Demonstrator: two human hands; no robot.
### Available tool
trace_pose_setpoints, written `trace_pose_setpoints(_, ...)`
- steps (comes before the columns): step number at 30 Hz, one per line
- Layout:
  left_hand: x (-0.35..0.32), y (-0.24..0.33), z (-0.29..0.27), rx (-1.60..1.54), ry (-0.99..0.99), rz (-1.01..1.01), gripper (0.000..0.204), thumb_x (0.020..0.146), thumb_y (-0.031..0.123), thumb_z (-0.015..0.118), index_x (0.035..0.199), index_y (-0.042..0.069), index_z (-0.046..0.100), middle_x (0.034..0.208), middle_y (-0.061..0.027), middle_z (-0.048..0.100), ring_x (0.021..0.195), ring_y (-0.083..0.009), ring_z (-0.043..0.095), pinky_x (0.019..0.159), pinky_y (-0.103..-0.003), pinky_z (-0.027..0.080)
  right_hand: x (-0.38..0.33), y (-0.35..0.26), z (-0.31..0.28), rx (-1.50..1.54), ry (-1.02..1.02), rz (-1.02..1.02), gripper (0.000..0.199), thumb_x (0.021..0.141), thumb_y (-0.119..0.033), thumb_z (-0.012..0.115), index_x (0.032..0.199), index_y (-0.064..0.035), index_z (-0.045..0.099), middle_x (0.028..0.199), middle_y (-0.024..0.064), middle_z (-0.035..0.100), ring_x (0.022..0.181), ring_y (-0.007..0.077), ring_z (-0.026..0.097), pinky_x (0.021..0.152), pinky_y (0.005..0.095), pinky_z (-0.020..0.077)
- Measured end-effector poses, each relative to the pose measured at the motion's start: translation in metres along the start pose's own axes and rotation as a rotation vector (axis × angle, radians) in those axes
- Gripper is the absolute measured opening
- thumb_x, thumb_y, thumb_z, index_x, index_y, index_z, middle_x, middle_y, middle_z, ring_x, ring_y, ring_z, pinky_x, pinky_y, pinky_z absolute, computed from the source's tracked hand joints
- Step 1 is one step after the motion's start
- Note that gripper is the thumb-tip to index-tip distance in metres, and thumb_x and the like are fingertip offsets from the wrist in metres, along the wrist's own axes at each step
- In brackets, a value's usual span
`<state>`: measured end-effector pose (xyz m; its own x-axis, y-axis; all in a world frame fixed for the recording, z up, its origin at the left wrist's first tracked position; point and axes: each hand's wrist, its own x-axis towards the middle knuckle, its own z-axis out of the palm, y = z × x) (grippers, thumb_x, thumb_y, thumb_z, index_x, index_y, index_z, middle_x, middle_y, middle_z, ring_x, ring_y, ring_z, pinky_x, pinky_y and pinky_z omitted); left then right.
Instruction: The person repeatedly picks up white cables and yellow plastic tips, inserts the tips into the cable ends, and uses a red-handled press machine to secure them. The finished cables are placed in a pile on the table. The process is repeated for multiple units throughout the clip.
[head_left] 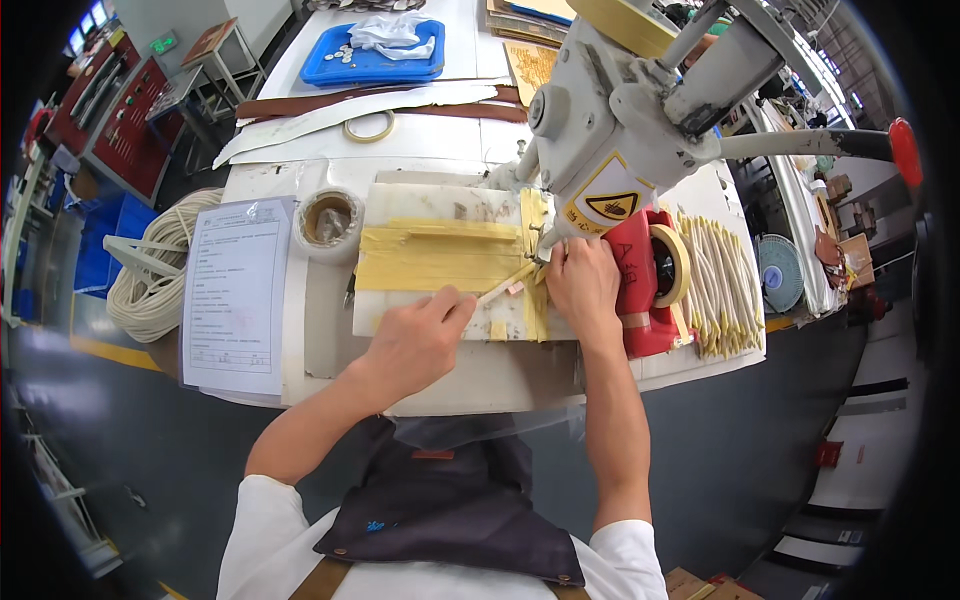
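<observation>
A short white cord (496,291) with a yellow-taped end slants up to the right over a white board (400,312). My left hand (425,335) is closed in a pinch on its lower end. Just past the taped end is my right hand (585,285), fingers bent and closed under the head of a grey hand press (610,125). What its fingertips grip is hidden from above. Strips of yellow tape (440,262) cover the board's middle and right edge. Beside my right wrist stands a red tape dispenser (635,285) with a yellow tape roll (673,266).
Many cords with yellow ends (710,285) lie piled at the right. Leftward are a clear tape roll (328,225), a printed sheet (240,290) and a coil of white rope (150,275). Farther back sits a blue tray (372,55). The press lever (800,143) juts out right.
</observation>
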<state>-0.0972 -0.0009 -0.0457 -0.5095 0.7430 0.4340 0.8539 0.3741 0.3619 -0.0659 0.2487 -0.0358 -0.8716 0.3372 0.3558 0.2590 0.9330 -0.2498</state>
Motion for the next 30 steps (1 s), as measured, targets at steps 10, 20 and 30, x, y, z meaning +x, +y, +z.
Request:
trace_pose_setpoints(10,0.005,0.002,0.002,-0.015,-0.006,-0.002,0.034,0.079,-0.001,0.067,0.113,0.001,0.07,0.087,-0.0049,0.057,0.071,-0.0214,0.066,0.058,-0.035,0.051,-0.001,0.007,0.007,-0.031,-0.024,-0.011,0.025,0.096,-0.019,0.058,0.093,0.0032,0.069,0.112,0.0268,0.061,0.094,0.0419,0.064,0.083,0.0507,0.0538)
trace_pose_setpoints(20,0.007,0.003,0.003,0.072,-0.047,0.029,0.044,0.078,0.001,0.066,0.121,0.005,0.07,0.087,-0.0048,0.056,0.068,-0.0209,0.063,0.055,-0.034,0.049,-0.002,0.008,0.009,-0.021,-0.013,-0.023,0.024,0.098,-0.02,0.056,0.094,0.0003,0.069,0.101,0.0216,0.065,0.094,0.0411,0.063,0.083,0.0511,0.0523)
trace_pose_setpoints(30,0.015,0.007,-0.002,0.022,-0.155,-0.023,0.053,0.079,0.003,0.063,0.131,0.011,0.064,0.094,-0.0082,0.056,0.071,-0.026,0.064,0.053,-0.04,0.05,-0.002,0.012,0.009,0.018,-0.032,-0.036,0.025,0.093,-0.019,0.062,0.105,0.0012,0.069,0.143,0.0387,0.049,0.093,0.0449,0.065,0.086,0.0483,0.0568)
